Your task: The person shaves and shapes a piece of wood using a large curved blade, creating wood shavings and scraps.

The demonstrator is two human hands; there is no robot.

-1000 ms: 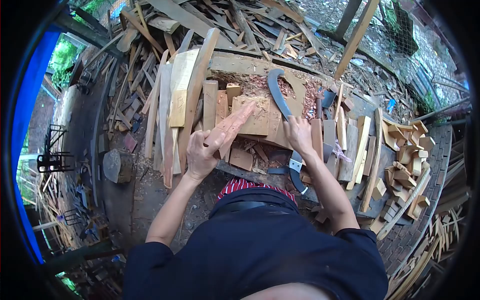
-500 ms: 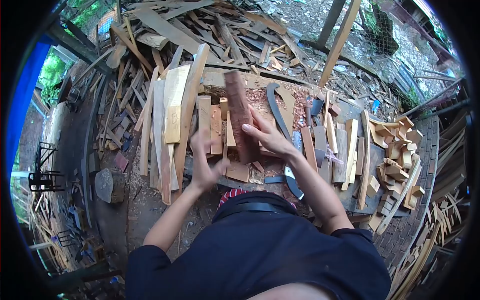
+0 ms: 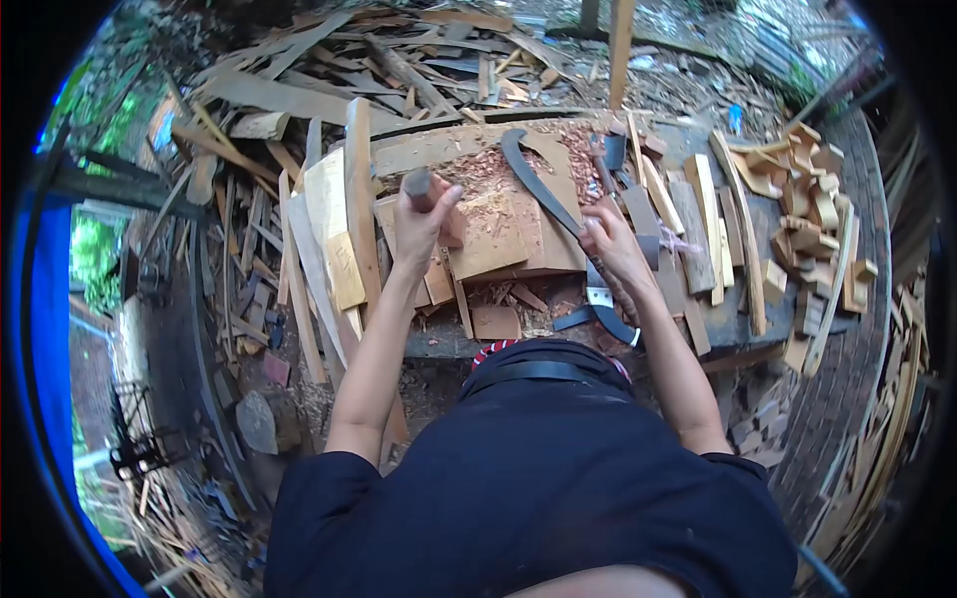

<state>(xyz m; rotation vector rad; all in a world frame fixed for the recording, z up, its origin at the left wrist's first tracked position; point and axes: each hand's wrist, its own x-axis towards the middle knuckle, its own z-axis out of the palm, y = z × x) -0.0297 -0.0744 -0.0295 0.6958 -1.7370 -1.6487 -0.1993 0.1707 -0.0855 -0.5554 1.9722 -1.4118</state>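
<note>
My left hand (image 3: 427,221) is closed around a reddish-brown wood plank (image 3: 418,183), which stands on end with its dark top toward me. The plank is above the left side of a wooden block (image 3: 493,239) strewn with reddish chips. My right hand (image 3: 610,244) is closed on a billhook (image 3: 535,176), where its dark curved blade meets the brown handle. The blade points up and left across the chip-covered boards. Below the right hand lies a curved tool (image 3: 610,317) with a black and white handle.
Long timber pieces (image 3: 325,229) lean at the left of the bench. A hatchet-like tool (image 3: 616,154) and wood strips (image 3: 705,214) lie at right, beside stacked cut blocks (image 3: 812,204). Scrap wood (image 3: 389,70) heaps behind; a log stump (image 3: 267,421) stands lower left.
The reddish-brown plank has passed from my right hand to my left and turned on end. My right hand has closed on the billhook. The view has shifted slightly.
</note>
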